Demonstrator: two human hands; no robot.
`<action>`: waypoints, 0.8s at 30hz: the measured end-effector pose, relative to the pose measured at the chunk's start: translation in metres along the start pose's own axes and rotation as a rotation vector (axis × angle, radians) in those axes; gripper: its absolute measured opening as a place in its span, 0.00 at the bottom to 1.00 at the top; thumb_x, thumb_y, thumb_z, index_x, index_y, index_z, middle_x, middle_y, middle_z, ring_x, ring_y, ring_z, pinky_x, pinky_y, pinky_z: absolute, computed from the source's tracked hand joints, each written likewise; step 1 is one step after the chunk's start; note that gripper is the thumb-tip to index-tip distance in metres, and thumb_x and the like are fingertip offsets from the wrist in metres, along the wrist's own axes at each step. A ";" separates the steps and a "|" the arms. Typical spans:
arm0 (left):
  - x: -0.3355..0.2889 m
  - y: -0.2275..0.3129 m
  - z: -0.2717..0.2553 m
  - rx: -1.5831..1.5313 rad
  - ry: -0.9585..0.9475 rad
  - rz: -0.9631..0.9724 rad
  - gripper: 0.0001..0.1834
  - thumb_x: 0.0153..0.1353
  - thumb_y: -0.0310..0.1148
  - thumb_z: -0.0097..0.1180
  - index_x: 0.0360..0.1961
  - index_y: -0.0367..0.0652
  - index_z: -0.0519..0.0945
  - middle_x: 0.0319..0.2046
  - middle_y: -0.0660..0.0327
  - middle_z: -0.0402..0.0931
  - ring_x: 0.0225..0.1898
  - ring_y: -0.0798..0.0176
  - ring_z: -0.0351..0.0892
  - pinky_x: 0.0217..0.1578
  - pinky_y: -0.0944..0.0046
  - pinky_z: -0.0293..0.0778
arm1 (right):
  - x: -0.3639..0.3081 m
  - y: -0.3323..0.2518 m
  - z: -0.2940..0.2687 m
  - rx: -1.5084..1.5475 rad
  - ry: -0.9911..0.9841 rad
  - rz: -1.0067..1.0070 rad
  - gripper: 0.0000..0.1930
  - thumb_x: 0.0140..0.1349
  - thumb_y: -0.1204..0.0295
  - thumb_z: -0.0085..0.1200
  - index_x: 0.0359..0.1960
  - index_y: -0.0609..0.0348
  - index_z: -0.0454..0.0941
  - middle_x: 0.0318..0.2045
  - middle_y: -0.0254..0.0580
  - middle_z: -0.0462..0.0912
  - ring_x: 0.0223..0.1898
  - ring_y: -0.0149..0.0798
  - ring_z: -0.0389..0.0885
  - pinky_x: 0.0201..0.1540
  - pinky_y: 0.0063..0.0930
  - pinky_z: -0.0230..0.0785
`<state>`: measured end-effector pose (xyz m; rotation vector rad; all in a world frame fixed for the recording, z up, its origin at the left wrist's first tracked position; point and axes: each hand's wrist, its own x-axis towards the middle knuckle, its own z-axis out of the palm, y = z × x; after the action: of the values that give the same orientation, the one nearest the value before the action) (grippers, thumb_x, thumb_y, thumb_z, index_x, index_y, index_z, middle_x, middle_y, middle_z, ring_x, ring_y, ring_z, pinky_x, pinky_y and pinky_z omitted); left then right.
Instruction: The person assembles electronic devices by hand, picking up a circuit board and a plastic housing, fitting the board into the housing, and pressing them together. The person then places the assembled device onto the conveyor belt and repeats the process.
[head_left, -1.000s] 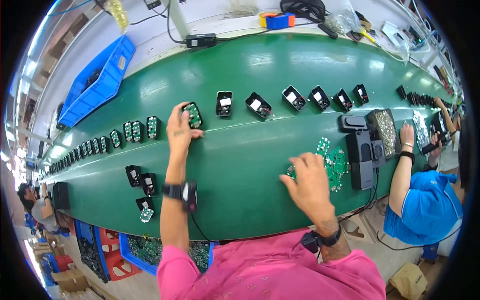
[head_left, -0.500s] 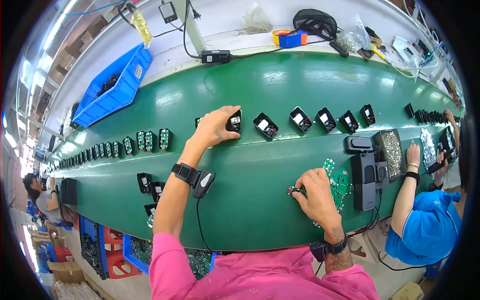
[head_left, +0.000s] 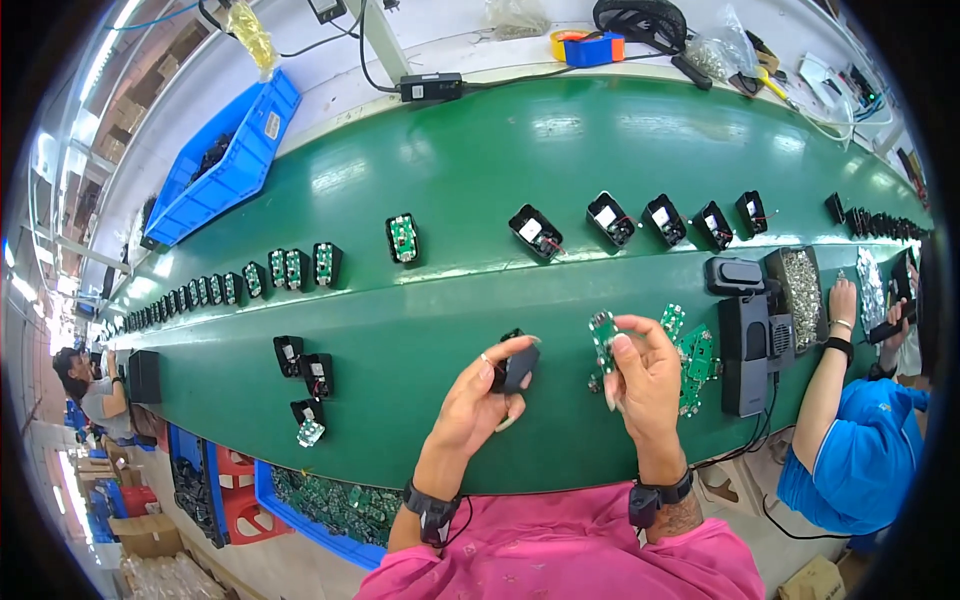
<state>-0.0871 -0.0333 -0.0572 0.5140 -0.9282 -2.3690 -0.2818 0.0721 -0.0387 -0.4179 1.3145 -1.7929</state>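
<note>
Close to me over the green bench, my left hand (head_left: 478,400) is closed around a small black plastic housing (head_left: 518,366), whose inside is mostly turned out of sight. To its right, my right hand (head_left: 643,382) pinches a green circuit board (head_left: 602,342) held upright, a short gap away from the housing. A loose pile of green circuit boards (head_left: 698,360) lies just right of that hand. Beyond my hands, open black housings (head_left: 536,233) with white parts and thin wires stand in a row. A housing fitted with a green board (head_left: 403,240) stands further left.
A long line of board-filled housings (head_left: 253,281) runs left. Several black housings (head_left: 316,374) sit left of my hands. On the right are a dark grey device (head_left: 744,360), a bin of small metal parts (head_left: 800,285) and a co-worker in blue (head_left: 858,450). A blue crate (head_left: 230,165) stands far left.
My left hand has taken a black housing from the row and drawn it near me. My right hand has lifted a circuit board beside the pile. My view has shifted slightly.
</note>
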 end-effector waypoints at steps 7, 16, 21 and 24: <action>-0.002 -0.012 0.011 1.224 0.221 0.346 0.10 0.69 0.33 0.55 0.48 0.46 0.82 0.55 0.49 0.64 0.46 0.49 0.76 0.47 0.56 0.76 | -0.015 -0.002 0.009 0.028 -0.277 0.169 0.14 0.69 0.79 0.53 0.54 0.69 0.72 0.31 0.42 0.82 0.22 0.31 0.82 0.20 0.19 0.73; -0.004 -0.005 0.030 1.402 0.142 0.357 0.18 0.59 0.19 0.59 0.51 0.45 0.82 0.60 0.48 0.62 0.49 0.46 0.76 0.50 0.53 0.76 | -0.017 0.005 0.020 -0.138 -0.289 0.120 0.08 0.66 0.79 0.57 0.45 0.67 0.74 0.32 0.39 0.81 0.25 0.27 0.82 0.24 0.17 0.72; -0.002 -0.005 0.034 1.139 0.104 0.266 0.34 0.57 0.19 0.60 0.66 0.39 0.68 0.63 0.50 0.61 0.55 0.55 0.73 0.49 0.59 0.76 | -0.016 0.011 0.021 -0.221 -0.215 0.067 0.09 0.66 0.80 0.58 0.45 0.66 0.73 0.33 0.37 0.80 0.25 0.24 0.81 0.24 0.16 0.71; -0.006 -0.010 0.031 0.672 0.174 0.127 0.43 0.57 0.22 0.62 0.72 0.36 0.56 0.60 0.54 0.66 0.57 0.63 0.70 0.52 0.65 0.74 | -0.013 0.018 0.016 -0.363 -0.247 -0.025 0.09 0.66 0.80 0.58 0.45 0.66 0.73 0.36 0.38 0.79 0.26 0.23 0.80 0.24 0.15 0.70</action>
<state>-0.1018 -0.0077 -0.0414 0.8636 -1.6171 -1.8238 -0.2552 0.0707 -0.0459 -0.8291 1.4599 -1.4652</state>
